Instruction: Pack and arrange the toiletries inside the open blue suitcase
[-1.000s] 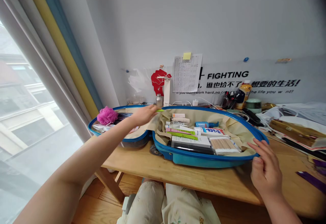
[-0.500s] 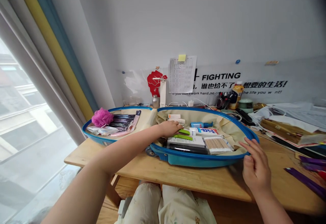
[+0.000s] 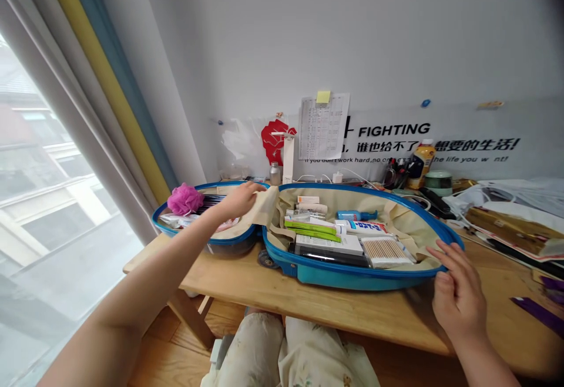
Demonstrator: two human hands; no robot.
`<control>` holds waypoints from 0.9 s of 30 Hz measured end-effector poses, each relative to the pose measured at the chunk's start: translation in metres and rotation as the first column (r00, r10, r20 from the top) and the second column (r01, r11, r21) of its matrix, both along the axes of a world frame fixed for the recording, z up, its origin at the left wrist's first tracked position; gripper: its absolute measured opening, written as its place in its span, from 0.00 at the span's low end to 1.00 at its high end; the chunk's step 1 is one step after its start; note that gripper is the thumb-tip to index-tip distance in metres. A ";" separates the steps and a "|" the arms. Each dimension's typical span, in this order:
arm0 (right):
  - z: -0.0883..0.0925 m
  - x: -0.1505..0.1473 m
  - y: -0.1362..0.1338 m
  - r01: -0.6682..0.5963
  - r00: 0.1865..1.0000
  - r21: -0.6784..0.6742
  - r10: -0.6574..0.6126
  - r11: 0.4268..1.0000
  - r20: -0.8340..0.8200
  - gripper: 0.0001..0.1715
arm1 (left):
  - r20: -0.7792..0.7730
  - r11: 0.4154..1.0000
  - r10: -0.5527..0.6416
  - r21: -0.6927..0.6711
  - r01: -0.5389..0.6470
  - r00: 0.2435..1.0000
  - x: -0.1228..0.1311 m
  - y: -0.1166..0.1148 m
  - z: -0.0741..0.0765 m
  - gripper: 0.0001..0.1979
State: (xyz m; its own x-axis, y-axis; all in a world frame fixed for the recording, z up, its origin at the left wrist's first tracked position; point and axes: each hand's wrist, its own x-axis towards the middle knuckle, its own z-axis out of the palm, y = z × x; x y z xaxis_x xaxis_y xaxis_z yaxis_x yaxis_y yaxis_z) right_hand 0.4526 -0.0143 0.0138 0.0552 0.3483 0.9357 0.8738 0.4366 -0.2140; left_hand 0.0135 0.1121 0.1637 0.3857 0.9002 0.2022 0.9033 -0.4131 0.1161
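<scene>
An open blue suitcase (image 3: 365,281) with beige lining lies on the wooden table. My left hand (image 3: 242,200) is over its left half near the fold between the halves, fingers loosely stretched, holding nothing I can see. My right hand (image 3: 460,293) rests against the right rim with fingers extended and thumb apart. In the right half are green slim packs (image 3: 312,229), a toothpaste box (image 3: 361,226), a blue bottle (image 3: 356,215), a pack of cotton swabs (image 3: 388,252) and a black item (image 3: 330,256). A pink bath puff (image 3: 185,199) sits in the left half, partly beside my left forearm.
Behind the suitcase stand a white lamp (image 3: 288,161), a small jar (image 3: 274,173) and an orange-labelled bottle (image 3: 422,164). Papers and a gold pouch (image 3: 506,225) lie at right, with a purple strip (image 3: 537,313) nearer. A curtain (image 3: 101,81) and window are at left.
My left hand has left the green packs in the right half and moved left, over the left half near the fold. My right hand stays at the right rim. The view has shifted slightly.
</scene>
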 end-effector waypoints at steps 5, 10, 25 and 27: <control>-0.001 0.001 0.001 0.023 1.000 -0.034 -0.024 0.999 -0.016 0.21 | -0.173 0.917 0.192 -0.320 -0.240 0.966 -0.072 -0.014 0.001 0.25; 0.000 0.000 0.001 0.007 1.000 0.009 -0.007 1.000 0.006 0.19 | -0.233 0.810 0.135 -0.533 -0.242 0.963 -0.092 -0.029 -0.004 0.40; -0.002 -0.001 -0.001 -0.007 0.999 -0.033 0.006 0.999 -0.051 0.20 | -0.366 0.907 0.134 -0.329 -0.263 0.921 -0.094 -0.037 -0.016 0.25; -0.001 -0.001 -0.002 -0.014 0.998 -0.048 0.011 0.999 -0.055 0.20 | -0.363 0.912 0.200 -0.271 -0.308 0.910 -0.091 -0.038 -0.010 0.20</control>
State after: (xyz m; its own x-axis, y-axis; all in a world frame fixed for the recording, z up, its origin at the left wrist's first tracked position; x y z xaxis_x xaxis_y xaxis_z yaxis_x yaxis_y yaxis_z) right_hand 0.4518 -0.0158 0.0126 0.1014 0.3942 0.9134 0.8546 0.4355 -0.2828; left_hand -0.0779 0.0739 0.1536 0.1298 0.9704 -0.2035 0.9814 -0.1549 -0.1130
